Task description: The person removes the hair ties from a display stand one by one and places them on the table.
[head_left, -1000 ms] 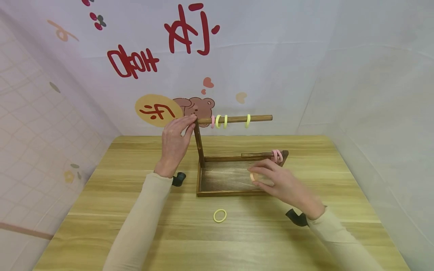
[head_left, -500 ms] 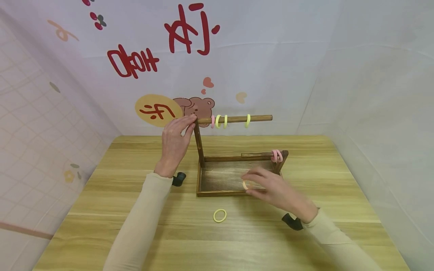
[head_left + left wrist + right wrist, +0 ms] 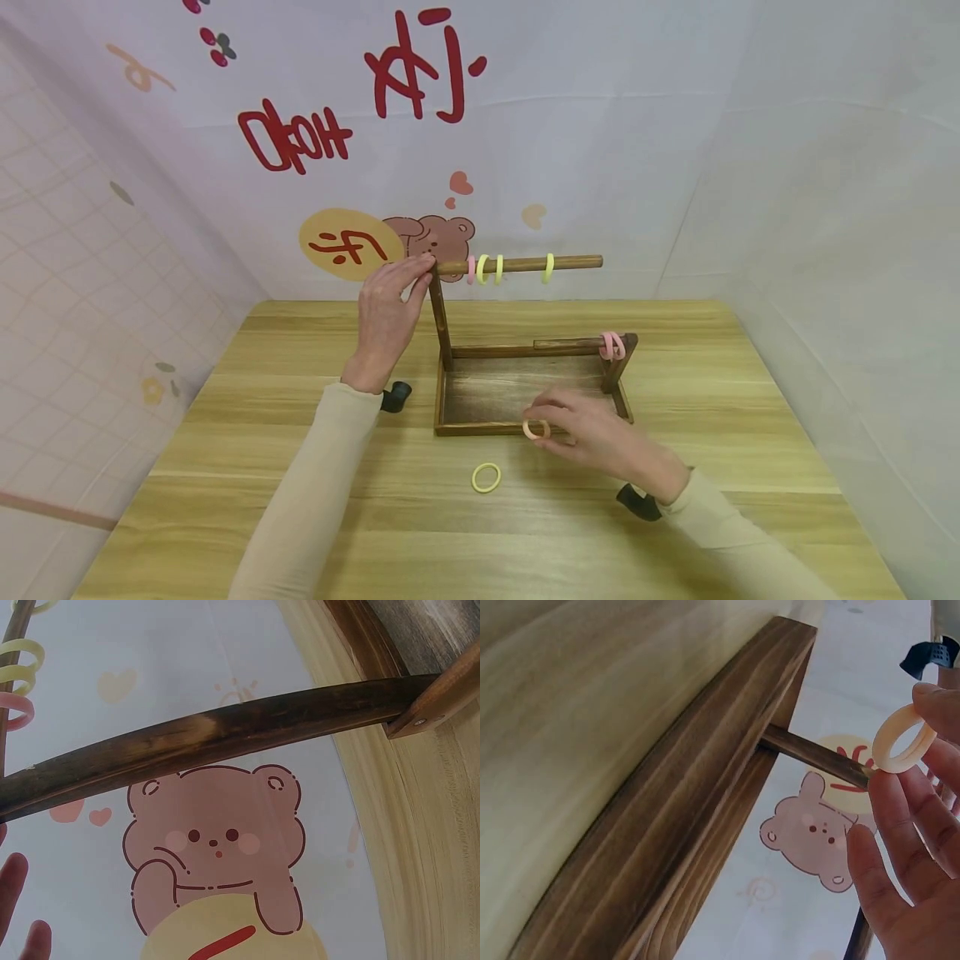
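Observation:
In the head view a dark wooden rack (image 3: 480,429) stands on the table, with a tall left post, a short right post and a horizontal rod on each. My left hand (image 3: 386,312) holds the top of the tall post by its fingertips. On the upper rod (image 3: 577,262) hang a pink ring (image 3: 471,270) and several yellow rings (image 3: 549,268). Pink rings (image 3: 613,345) sit at the post end of the lower rod (image 3: 562,343). Between thumb and fingertips my right hand (image 3: 592,429) pinches a pale orange ring (image 3: 886,742), in front of the rack's tray.
A loose yellow ring (image 3: 486,478) lies flat on the wooden table (image 3: 420,533) in front of the rack. White cloth with printed figures (image 3: 600,150) hangs behind it. Dark wrist camera parts (image 3: 639,503) show by both wrists.
My right hand has moved left and toward the table's front, away from the lower rod, carrying the orange ring. My left hand and the rack have stayed in place.

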The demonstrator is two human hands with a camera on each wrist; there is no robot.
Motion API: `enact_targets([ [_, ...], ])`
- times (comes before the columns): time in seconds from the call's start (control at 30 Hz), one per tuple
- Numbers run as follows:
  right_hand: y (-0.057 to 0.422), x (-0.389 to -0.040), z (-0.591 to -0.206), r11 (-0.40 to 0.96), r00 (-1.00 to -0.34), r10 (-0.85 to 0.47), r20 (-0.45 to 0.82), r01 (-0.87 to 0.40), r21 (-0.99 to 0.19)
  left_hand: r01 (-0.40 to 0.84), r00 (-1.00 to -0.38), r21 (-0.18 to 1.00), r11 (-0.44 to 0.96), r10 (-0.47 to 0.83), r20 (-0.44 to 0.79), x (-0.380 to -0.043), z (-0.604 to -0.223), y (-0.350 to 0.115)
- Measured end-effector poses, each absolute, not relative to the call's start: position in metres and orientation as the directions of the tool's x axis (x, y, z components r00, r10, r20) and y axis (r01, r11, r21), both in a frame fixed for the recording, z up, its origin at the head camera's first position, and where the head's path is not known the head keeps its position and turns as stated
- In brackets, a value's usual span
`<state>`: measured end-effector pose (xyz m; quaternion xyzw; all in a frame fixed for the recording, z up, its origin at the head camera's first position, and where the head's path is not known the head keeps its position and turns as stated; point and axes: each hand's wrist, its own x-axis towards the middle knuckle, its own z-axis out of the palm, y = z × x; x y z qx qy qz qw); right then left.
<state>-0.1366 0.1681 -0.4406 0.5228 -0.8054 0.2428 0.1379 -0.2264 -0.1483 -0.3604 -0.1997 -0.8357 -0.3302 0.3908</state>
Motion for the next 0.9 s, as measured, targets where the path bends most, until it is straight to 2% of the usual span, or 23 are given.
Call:
enact_targets([
  [0.17,0.163,-0.135,-0.443,0.333,-0.398,-0.786,0.474,-0.917,-0.218,0.588,-0.615,0.393,0.706,0.075,0.785,-0.227,-0.361,-0.149],
  [0.57,0.157,-0.13,-0.453,0.313,-0.386,-0.803,0.453,-0.922,-0.23,0.591,-0.611,0.395,0.703,0.07,0.789,-0.228,-0.362,-0.148],
  [0.9,0.152,-0.124,-0.464,0.378,-0.434,-0.811,0.393,-0.9,-0.215,0.596,-0.606,0.397,0.698,0.067,0.793,-0.228,-0.362,-0.149],
])
